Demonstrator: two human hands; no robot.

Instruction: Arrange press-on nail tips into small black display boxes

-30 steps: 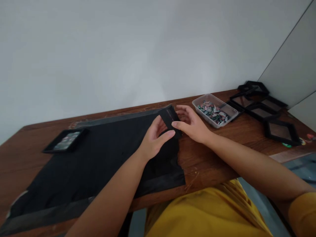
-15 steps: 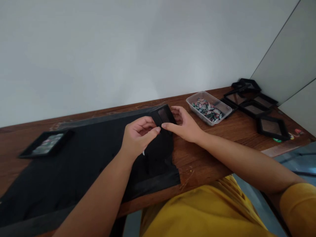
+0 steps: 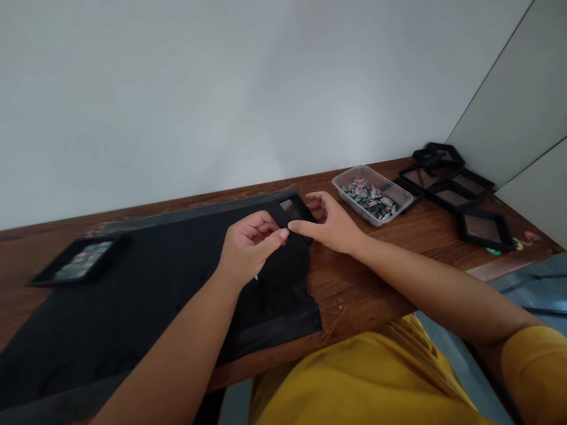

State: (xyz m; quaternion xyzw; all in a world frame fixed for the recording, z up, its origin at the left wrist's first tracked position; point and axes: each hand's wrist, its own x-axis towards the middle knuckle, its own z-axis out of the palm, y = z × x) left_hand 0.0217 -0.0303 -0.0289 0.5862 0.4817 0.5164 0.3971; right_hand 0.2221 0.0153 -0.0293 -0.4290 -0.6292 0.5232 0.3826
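A small black frame (image 3: pixel 291 208) with a see-through middle is held between my two hands, above the right end of a black cloth (image 3: pixel 163 277). My left hand (image 3: pixel 251 241) pinches its near left corner between thumb and fingers. Around its right side, my right hand (image 3: pixel 330 223) has the thumb at the near edge and the fingers behind. Right of my right hand stands a clear plastic tub (image 3: pixel 378 221) with many small pink, green and dark wrapped pieces (image 3: pixel 370 198).
Several black frames (image 3: pixel 485 229) lie in a loose group on the wooden table (image 3: pixel 354 289) at the right. Another black frame (image 3: pixel 84 260) with a pale, patterned filling rests on the cloth's left part. A white wall (image 3: pixel 177 100) stands behind the table.
The black frame in my hands has tipped flatter, and its see-through middle looks lighter. Both hands keep their hold in nearly the same place. The view has shifted slightly.
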